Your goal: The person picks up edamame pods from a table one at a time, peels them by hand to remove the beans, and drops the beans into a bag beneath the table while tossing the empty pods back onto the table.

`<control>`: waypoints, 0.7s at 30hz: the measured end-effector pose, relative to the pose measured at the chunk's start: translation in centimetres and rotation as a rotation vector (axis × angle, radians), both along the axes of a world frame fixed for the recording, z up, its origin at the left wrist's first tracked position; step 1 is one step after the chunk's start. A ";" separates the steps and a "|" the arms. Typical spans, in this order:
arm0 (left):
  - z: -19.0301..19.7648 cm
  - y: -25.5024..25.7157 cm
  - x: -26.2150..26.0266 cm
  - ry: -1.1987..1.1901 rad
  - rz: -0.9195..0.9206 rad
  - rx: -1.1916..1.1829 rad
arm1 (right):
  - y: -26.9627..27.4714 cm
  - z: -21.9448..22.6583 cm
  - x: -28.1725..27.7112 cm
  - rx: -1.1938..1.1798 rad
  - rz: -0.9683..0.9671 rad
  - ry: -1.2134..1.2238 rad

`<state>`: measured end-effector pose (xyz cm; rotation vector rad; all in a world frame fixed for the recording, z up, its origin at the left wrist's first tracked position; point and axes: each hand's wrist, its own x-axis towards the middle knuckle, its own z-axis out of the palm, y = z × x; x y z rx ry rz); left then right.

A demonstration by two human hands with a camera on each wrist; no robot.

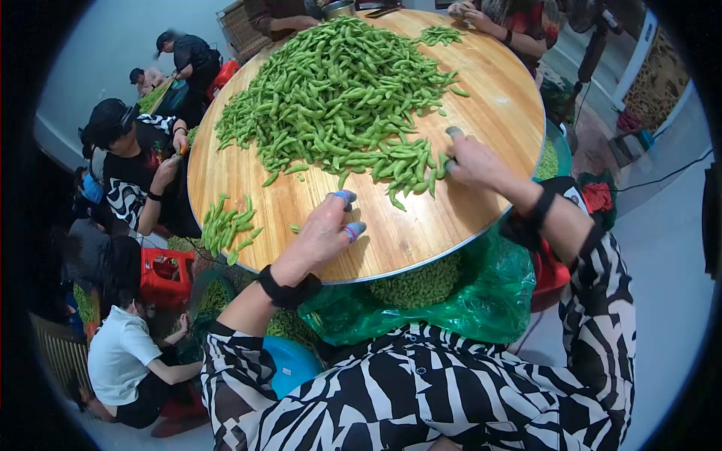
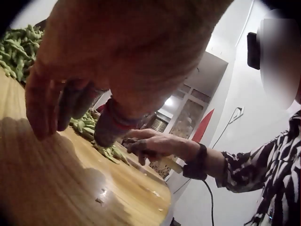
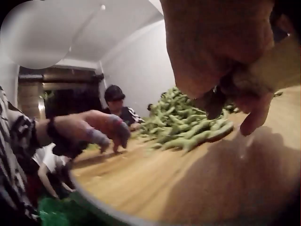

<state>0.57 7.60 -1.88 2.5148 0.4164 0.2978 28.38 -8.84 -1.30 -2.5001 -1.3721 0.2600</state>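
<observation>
Green bean pods (image 1: 346,90) lie in a large heap on the round wooden table (image 1: 391,240), with a looser cluster at its near side. My right hand (image 1: 481,164) is at the right edge of this cluster, thumb and forefinger apart with grey covers on their tips. Over bare wood left of the cluster, my left hand (image 1: 322,229) has its fingers loosely bent, holding nothing visible. Its covered fingertips have coloured bands. The right wrist view shows the right hand (image 3: 221,52) close above the wood beside the pods (image 3: 188,127); whether it touches any is unclear.
A small pile of pods (image 1: 227,225) sits at the table's left edge. Below the near rim is a green plastic bag (image 1: 489,286) around many beans, with a blue basin (image 1: 289,366) to its left. Other people sit around the table and at the left.
</observation>
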 end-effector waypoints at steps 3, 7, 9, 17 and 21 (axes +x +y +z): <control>0.5 -1.0 1.2 0.104 0.022 -0.097 | 3.8 0.4 0.9 -0.060 0.135 0.127; 0.3 -1.3 1.4 0.021 0.031 -0.116 | 7.1 1.0 -1.8 -0.154 0.326 0.182; 0.2 -1.2 1.1 0.007 0.062 -0.162 | 8.4 -1.8 -2.7 -0.057 0.488 0.091; -0.7 0.8 -1.3 -0.071 0.116 0.060 | 6.3 2.7 -6.3 -0.020 0.250 0.583; 0.2 -0.7 -1.2 -0.259 -0.045 0.189 | 2.2 2.7 -5.2 0.113 0.065 0.756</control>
